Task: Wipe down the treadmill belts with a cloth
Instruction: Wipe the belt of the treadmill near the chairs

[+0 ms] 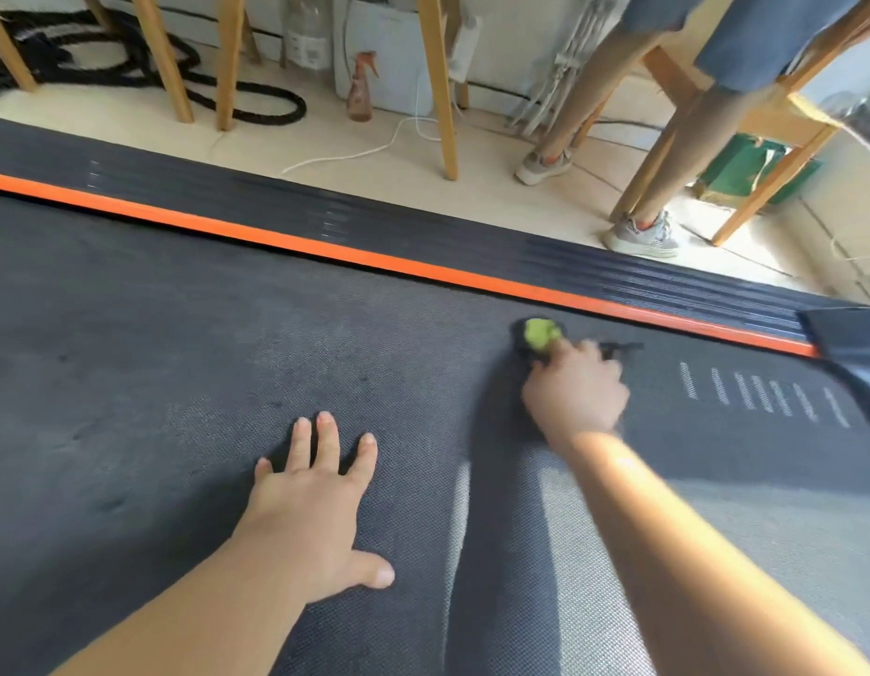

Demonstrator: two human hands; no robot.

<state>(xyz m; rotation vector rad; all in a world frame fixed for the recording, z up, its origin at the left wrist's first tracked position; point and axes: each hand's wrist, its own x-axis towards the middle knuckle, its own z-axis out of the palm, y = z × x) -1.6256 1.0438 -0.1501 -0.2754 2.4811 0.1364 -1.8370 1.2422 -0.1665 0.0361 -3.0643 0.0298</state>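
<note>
The belt (179,334) looks mostly unwiped, marks (112,505) dotting its left, with the left grip (316,500) spread flat at the near side and the blurred right grip (577,387) seemingly curled round the green cloth (540,332) by the far orange edge (374,258).

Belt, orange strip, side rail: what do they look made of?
Belt: dark matte rubber or PVC, probably; fine dimpled texture. Orange strip: smooth, likely plastic or painted trim; even colour. Side rail: black ribbed plastic or rubber; lengthwise grooves.
</note>
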